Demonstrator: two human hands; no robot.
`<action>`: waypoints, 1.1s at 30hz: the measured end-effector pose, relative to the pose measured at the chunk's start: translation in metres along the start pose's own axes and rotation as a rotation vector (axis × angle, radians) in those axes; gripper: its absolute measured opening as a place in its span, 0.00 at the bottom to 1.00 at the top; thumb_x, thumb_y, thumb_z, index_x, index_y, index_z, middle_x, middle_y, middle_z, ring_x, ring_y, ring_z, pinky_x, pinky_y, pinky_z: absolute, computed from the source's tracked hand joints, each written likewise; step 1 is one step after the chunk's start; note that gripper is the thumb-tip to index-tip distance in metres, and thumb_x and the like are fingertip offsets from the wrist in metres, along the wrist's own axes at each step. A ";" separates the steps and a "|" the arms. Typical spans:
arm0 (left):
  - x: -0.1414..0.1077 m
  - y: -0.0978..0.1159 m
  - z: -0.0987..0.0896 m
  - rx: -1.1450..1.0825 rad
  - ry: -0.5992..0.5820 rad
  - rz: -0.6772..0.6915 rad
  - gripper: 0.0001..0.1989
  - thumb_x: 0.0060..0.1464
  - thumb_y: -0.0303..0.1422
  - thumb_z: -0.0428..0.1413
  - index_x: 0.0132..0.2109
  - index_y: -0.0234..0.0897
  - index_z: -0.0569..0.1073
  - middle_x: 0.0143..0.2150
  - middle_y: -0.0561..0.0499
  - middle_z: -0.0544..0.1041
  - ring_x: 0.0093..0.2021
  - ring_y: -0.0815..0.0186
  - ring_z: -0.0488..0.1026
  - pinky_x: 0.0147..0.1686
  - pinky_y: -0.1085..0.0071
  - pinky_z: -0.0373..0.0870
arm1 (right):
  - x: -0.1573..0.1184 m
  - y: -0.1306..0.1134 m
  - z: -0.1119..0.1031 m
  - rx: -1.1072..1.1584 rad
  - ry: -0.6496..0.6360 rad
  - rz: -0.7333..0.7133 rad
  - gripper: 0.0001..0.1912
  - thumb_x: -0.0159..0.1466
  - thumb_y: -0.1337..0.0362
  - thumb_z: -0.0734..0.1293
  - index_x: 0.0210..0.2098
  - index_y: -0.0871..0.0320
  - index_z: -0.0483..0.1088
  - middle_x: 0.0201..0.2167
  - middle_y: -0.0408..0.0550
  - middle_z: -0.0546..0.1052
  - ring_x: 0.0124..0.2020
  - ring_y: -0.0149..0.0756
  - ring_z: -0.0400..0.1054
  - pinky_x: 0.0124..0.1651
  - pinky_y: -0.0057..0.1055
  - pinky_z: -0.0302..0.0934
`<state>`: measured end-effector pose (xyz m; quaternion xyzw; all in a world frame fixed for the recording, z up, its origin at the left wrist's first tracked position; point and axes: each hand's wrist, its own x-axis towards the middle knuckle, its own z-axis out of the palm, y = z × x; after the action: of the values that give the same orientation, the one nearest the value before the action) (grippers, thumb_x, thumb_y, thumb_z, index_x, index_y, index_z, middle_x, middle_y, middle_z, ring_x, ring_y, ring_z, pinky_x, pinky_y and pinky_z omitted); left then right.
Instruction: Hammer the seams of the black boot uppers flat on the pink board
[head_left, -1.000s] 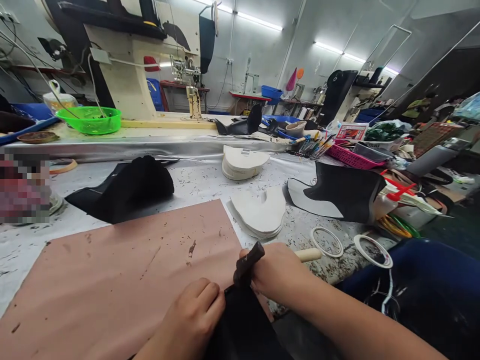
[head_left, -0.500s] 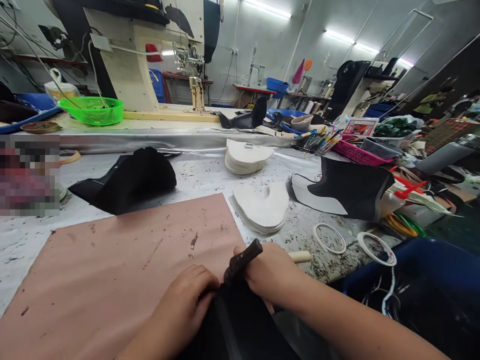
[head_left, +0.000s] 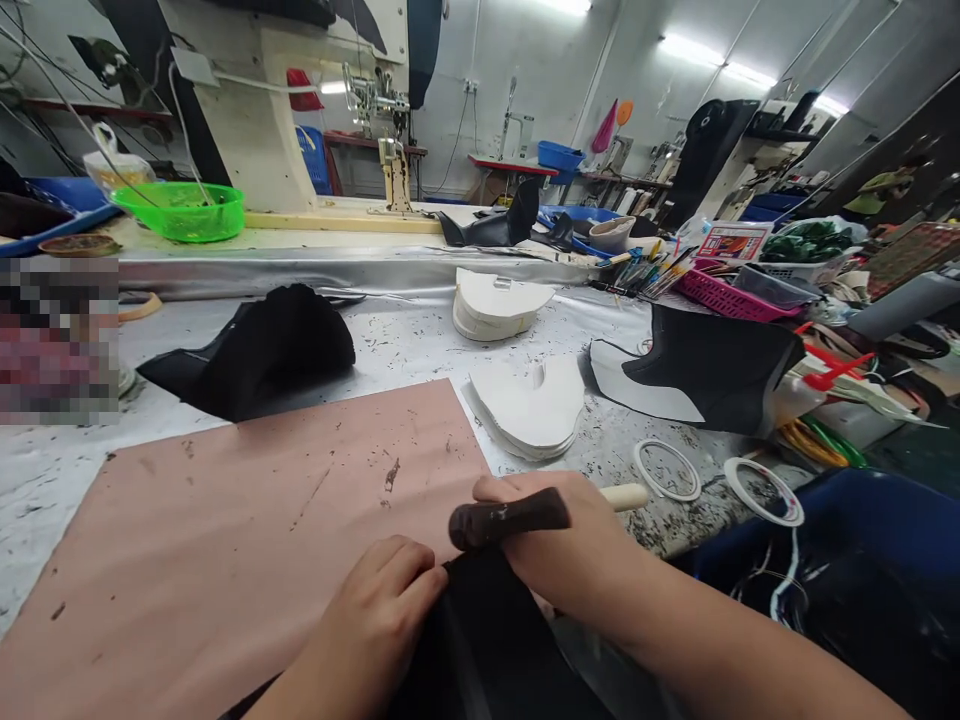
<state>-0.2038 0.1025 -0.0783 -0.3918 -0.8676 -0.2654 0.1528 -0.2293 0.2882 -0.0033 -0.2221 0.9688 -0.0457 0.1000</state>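
Note:
My right hand (head_left: 589, 555) is closed round a hammer (head_left: 514, 518). The dark head shows in front of my fingers, and the end of its pale handle sticks out beyond the hand. Just below the head lies a piece of black material (head_left: 487, 620), its edge running up toward the hammer. My left hand (head_left: 379, 610) grips that edge between thumb and fingers, close to the hammer's face. Under the hands' far side is a pinkish-brown board (head_left: 247, 520) marked with dark scuffs. The lower part of the black piece is cut off by the frame.
Stacked white pads (head_left: 532, 405) and a white block (head_left: 499, 305) sit beyond the board. Black cut pieces lie left (head_left: 255, 350) and right (head_left: 712, 370). Tape rolls (head_left: 765, 492) rest by a blue bin (head_left: 885, 520). A sewing machine (head_left: 240, 130) stands behind.
The hammer head has turned from slanting upward to nearly level, and my right hand has shifted slightly right. My left hand keeps its hold on the black material. The view has tilted a little.

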 end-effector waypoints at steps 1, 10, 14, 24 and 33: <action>0.000 -0.001 -0.001 -0.005 -0.012 -0.024 0.12 0.58 0.22 0.43 0.34 0.36 0.69 0.30 0.51 0.70 0.30 0.67 0.68 0.29 0.72 0.67 | 0.000 -0.002 0.001 0.009 0.003 -0.004 0.08 0.58 0.73 0.59 0.31 0.56 0.67 0.24 0.42 0.75 0.25 0.33 0.67 0.24 0.30 0.43; -0.009 0.001 -0.010 -0.088 -0.034 -0.220 0.12 0.57 0.24 0.44 0.33 0.39 0.71 0.30 0.52 0.71 0.29 0.68 0.70 0.27 0.75 0.68 | 0.004 -0.005 0.008 -0.025 -0.010 -0.049 0.07 0.59 0.72 0.60 0.30 0.57 0.68 0.24 0.44 0.74 0.24 0.33 0.67 0.23 0.31 0.43; -0.014 0.010 -0.004 0.103 0.079 -0.096 0.13 0.58 0.21 0.42 0.36 0.36 0.70 0.32 0.49 0.72 0.31 0.66 0.70 0.31 0.72 0.68 | 0.000 -0.007 0.004 0.074 0.056 -0.029 0.08 0.60 0.72 0.59 0.32 0.56 0.68 0.26 0.42 0.75 0.26 0.31 0.67 0.26 0.29 0.45; -0.014 0.004 -0.013 0.013 -0.038 -0.207 0.10 0.57 0.25 0.45 0.34 0.37 0.70 0.30 0.51 0.71 0.29 0.65 0.69 0.27 0.70 0.69 | 0.001 -0.014 0.007 -0.011 -0.003 -0.075 0.07 0.59 0.72 0.60 0.30 0.56 0.68 0.23 0.42 0.74 0.22 0.31 0.64 0.23 0.29 0.41; -0.020 0.009 -0.016 0.109 0.073 -0.023 0.14 0.59 0.21 0.42 0.31 0.34 0.69 0.29 0.48 0.72 0.29 0.66 0.68 0.27 0.71 0.68 | 0.003 -0.019 0.006 0.004 0.018 -0.050 0.09 0.58 0.73 0.60 0.29 0.56 0.68 0.25 0.42 0.75 0.25 0.32 0.65 0.24 0.29 0.42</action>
<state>-0.1826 0.0866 -0.0721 -0.3630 -0.8790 -0.2337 0.2022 -0.2227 0.2692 -0.0070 -0.2457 0.9637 -0.0521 0.0905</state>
